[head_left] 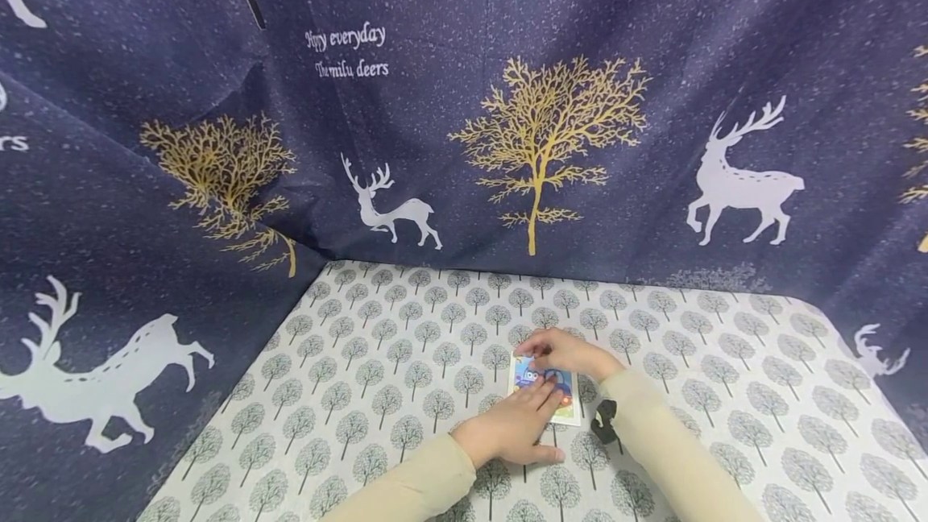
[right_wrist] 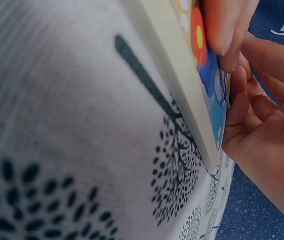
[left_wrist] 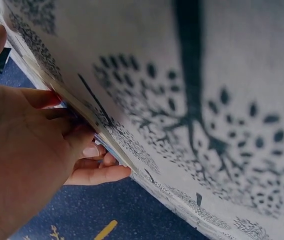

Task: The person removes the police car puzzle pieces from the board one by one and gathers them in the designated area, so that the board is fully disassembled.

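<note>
There are two hands and one bright picture board (head_left: 569, 409). The board is right under the fingers of the left hand (head_left: 518, 425), and it lies on the white cloth (head_left: 406, 329). The left hand is wide, with its fingers stretched out and touching the top of the board, and its thumb out to the side.

The right hand (head_left: 569, 353) is at the far end of the board, just past the left fingertips. Its fingers are bent and touch the board there. I cannot tell if they pinch it or only rest on it.

The board has one thick pale edge (right_wrist: 176, 75) along its side. Inside its white border there is blue, red and yellow, and a blue face with two big round eyes, partly hidden by the fingers.

Two cream sleeves cover the arms: one left sleeve (head_left: 406, 482) and one right sleeve (head_left: 670, 445). One small black thing (head_left: 603, 421) is just beside the right sleeve, near the board.

The white cloth has many grey trees all around the hands. Past the hands hangs a dark blue cloth (head_left: 435, 103) with two whole gold trees and some white deer.
</note>
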The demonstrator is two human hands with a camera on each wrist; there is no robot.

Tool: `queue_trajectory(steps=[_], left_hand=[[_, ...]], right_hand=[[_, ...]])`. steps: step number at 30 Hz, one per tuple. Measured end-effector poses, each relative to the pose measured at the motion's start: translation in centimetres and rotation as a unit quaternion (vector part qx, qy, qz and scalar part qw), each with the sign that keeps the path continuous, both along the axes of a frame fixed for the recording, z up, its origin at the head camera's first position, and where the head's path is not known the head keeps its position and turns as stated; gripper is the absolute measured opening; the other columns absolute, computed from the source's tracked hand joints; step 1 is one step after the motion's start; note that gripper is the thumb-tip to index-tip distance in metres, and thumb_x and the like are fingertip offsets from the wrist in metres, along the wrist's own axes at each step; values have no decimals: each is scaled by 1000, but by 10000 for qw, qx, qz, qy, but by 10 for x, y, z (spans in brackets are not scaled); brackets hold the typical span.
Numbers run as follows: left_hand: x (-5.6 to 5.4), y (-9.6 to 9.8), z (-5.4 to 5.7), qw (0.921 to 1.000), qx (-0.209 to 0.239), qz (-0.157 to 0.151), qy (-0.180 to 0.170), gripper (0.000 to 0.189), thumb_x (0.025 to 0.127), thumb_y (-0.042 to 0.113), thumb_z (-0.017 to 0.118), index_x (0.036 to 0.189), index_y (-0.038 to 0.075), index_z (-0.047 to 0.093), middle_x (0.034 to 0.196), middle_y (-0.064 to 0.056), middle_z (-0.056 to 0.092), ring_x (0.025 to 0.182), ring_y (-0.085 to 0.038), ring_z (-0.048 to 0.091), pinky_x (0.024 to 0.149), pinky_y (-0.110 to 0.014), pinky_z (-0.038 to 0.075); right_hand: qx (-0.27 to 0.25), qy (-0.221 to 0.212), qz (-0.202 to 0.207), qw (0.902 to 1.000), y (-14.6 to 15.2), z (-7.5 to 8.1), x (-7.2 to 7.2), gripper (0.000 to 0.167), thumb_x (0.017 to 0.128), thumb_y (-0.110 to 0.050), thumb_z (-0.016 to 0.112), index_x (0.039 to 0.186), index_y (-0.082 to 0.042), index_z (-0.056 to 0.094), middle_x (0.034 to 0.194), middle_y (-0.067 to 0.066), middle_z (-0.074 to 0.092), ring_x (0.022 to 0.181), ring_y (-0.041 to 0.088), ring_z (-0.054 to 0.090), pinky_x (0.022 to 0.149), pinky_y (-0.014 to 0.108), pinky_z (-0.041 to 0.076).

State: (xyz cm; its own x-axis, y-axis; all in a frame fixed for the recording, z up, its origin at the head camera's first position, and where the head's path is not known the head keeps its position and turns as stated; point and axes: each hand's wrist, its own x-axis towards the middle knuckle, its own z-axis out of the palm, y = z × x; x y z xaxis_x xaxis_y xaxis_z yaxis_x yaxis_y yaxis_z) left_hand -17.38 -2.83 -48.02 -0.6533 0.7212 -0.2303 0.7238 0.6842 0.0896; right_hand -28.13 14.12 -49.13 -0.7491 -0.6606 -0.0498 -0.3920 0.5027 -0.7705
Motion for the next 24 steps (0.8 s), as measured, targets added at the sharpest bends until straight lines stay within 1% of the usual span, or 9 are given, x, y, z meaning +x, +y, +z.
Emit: queue_trajectory(steps=[5, 9, 16, 20, 24], left_hand=[[-1, 0, -1, 10000, -6, -27, -15, 88, 91, 65, 43, 153, 7, 20, 160, -11, 14, 147, -24, 11, 118, -31, 17], [-3, 0, -2, 10000, 41, -33, -83, 88, 91, 64, 43, 153, 7, 20, 160, -12, 14, 147, -25, 11, 118, -31, 17], [-3, 0, -3, 9998, 120, 38, -170, 87, 91, 63, 46, 153, 8, 21, 160, -11, 15, 147, -25, 11, 117, -32, 19], [-4, 0, -3, 9997, 104, 30, -197, 87, 91, 63, 46, 153, 8, 21, 160, -11, 14, 147, -25, 11, 117, -32, 18], [-5, 1, -1, 9996, 77, -1, -259, 87, 91, 62, 46, 153, 8, 21, 160, -11, 14, 147, -24, 11, 117, -32, 19]], right_hand=[[-21, -72, -58, 10000, 0, 1, 1, 30, 86, -9, 66, 116, -9, 68, 100, 3, 63, 89, 17, 54, 81, 35, 48], [-68, -115, -67, 9999, -1, 1, 2, 30, 86, -7, 65, 116, -8, 67, 99, 5, 62, 88, 17, 54, 79, 32, 48], [-245, -338, -115, 9991, -3, 3, 4, 29, 87, -2, 62, 116, -6, 66, 93, 7, 62, 84, 19, 54, 76, 34, 48], [-194, -221, -180, 9994, -3, 4, 4, 29, 88, -3, 62, 116, -7, 66, 94, 5, 63, 84, 17, 56, 77, 33, 49], [-176, -105, -303, 9993, -2, 2, 2, 25, 88, -4, 64, 113, -7, 68, 93, 2, 65, 84, 16, 58, 79, 33, 51]])
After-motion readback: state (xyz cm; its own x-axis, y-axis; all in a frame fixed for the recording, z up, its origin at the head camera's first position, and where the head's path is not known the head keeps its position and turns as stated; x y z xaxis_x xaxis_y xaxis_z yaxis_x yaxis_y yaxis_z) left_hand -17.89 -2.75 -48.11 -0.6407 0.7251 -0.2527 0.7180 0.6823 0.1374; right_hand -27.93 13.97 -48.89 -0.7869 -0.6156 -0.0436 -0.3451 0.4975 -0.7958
